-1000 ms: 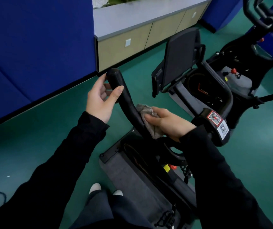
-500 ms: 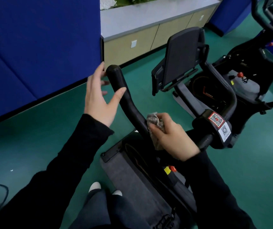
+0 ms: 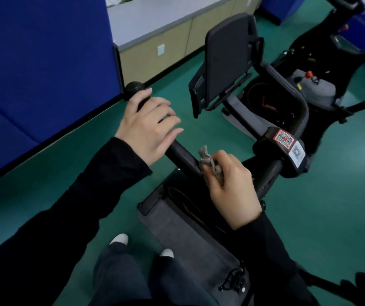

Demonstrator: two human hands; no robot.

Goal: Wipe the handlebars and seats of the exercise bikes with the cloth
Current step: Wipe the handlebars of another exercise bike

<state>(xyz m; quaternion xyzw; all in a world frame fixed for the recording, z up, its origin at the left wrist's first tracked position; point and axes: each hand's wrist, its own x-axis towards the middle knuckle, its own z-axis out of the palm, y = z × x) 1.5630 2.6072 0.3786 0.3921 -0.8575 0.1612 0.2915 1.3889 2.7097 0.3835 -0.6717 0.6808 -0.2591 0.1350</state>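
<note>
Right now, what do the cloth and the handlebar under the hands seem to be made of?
Cloth: grey textile, perhaps terry or microfibre. It looks matte, with a nubby, fuzzy surface and soft crumpled folds. Handlebar: black and matte, with no shine and a rounded end. It is probably a rubber or foam coating over a rigid tube, but the core is hidden.

Long black fabric sleeves (image 3: 89, 195) are reaching the left hand (image 3: 146, 131) and right hand (image 3: 232, 195). Dark grey trousers (image 3: 122, 279) are meeting white-toed shoes (image 3: 119, 238).

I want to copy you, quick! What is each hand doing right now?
Left hand: open, fingers relaxed, resting on the handlebar.
Right hand: closed, holding the cloth against the handlebar.
</note>
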